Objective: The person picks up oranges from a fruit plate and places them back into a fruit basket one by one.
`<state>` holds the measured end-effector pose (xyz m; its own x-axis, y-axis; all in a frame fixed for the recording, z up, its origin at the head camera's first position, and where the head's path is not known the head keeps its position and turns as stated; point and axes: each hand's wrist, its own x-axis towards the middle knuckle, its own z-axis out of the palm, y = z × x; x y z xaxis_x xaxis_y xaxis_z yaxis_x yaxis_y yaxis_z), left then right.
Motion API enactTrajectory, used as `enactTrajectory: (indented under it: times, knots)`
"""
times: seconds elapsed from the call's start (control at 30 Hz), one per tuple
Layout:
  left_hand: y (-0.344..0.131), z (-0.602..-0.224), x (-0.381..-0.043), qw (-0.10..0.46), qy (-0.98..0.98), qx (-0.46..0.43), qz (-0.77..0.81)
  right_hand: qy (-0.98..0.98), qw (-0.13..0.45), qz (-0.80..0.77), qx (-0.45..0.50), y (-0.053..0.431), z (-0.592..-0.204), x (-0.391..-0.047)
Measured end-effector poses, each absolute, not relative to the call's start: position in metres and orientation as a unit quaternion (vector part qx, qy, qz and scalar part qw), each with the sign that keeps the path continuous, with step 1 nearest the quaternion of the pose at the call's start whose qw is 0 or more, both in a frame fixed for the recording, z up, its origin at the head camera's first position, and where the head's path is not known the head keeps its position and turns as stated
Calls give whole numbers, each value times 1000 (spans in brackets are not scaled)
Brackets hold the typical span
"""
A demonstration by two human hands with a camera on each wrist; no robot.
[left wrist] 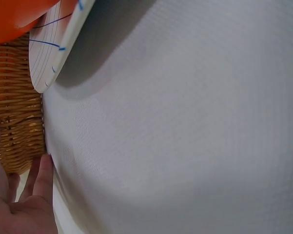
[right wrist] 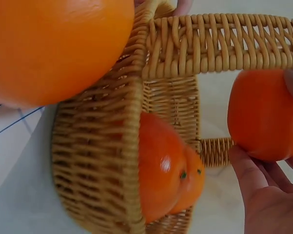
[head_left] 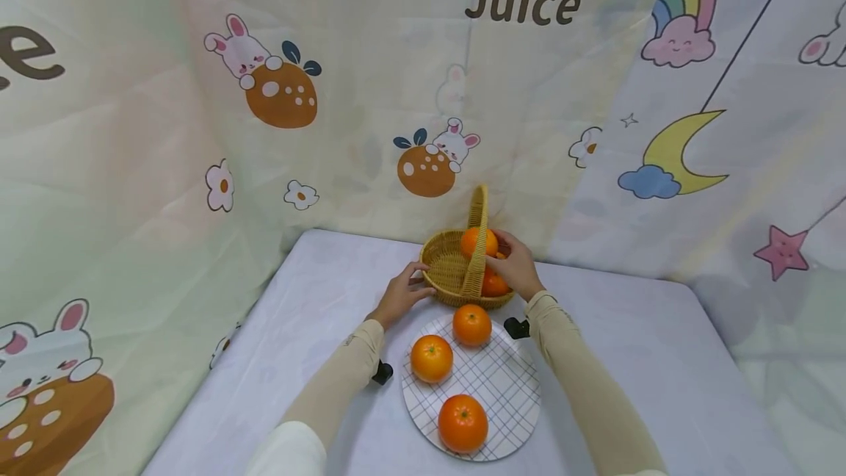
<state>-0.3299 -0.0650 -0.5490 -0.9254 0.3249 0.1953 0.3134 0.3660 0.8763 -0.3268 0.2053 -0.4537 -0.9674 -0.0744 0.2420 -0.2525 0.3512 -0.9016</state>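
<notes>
Up inside the handle of the wicker basket (head_left: 444, 264), my right hand (head_left: 518, 268) grips an orange (head_left: 479, 242). In the right wrist view, fingers are around that orange (right wrist: 265, 114), beside the arched handle. Two more oranges (right wrist: 161, 165) lie in the basket below it. My left hand (head_left: 399, 294) touches the basket's left end with extended fingers. The left wrist view shows its fingers (left wrist: 45, 178) against the woven wall (left wrist: 17, 114); part of this hand is cut off.
In front of the basket lies a round plate (head_left: 505, 380) with a grid pattern. It bears three oranges: one near the basket (head_left: 472, 325), one at the left (head_left: 432, 358) and one at the front (head_left: 463, 423). A white-covered table (head_left: 615, 358) meets printed curtains (head_left: 357, 94) behind.
</notes>
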Motion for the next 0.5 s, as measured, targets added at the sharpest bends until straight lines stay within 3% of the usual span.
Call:
enactTrajectory:
  times: [0.5]
  knots:
    - [-65, -553, -332, -1, 819, 200, 537, -854, 1, 500, 145, 182, -462, -355]
